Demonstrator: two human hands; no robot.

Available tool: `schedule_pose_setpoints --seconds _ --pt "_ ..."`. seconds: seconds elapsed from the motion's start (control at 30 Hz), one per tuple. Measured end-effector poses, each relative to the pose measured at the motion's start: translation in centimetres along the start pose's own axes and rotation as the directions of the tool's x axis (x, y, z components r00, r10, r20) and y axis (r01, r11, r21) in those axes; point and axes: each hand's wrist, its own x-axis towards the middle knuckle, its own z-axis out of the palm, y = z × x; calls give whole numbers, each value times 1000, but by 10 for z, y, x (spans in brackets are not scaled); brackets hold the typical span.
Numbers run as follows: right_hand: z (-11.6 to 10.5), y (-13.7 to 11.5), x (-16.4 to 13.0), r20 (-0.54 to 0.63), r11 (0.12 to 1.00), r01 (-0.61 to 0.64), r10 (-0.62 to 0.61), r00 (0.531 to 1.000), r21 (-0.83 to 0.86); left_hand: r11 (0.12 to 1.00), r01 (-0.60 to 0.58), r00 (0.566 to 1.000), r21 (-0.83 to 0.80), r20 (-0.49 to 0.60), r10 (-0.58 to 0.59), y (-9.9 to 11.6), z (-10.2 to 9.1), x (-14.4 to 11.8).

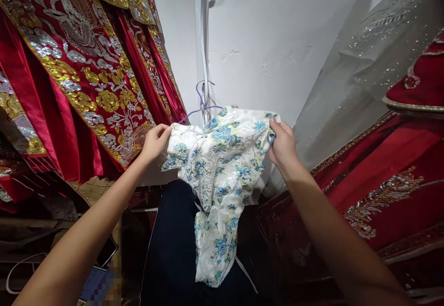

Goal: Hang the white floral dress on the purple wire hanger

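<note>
Holding a floral dress [222,167], left hand [156,142] and right hand [282,145].

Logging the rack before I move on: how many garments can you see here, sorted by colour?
Red garments with gold and silver embroidery: 2, one at the left, one at the right
White dress with blue flowers: 1, on a purple hanger, held at the shoulders by the left hand and the right hand
Sheer grey beaded veil: 1
Total: 4

Costume or bridal-wear shop: embroidered red gowns [79,65] hang around me, a sequined veil [367,61] at right, against a bare white wall [263,42].
</note>
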Motion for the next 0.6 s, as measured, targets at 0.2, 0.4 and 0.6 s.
schedule_pose_setpoints --seconds 0.2,0.4,0.6 --pt "24 -79 17 228 965 -59 0 974 254 996 -66 993 -53 -98 61 36 14 28" --pt "12 -122 -35 943 978 -102 -146 299 184 962 44 999 -270 7 -44 31 18 17" --pt "53 -54 -90 812 909 362 -46 582 -208 850 117 966 -514 258 23 91 40 -33"
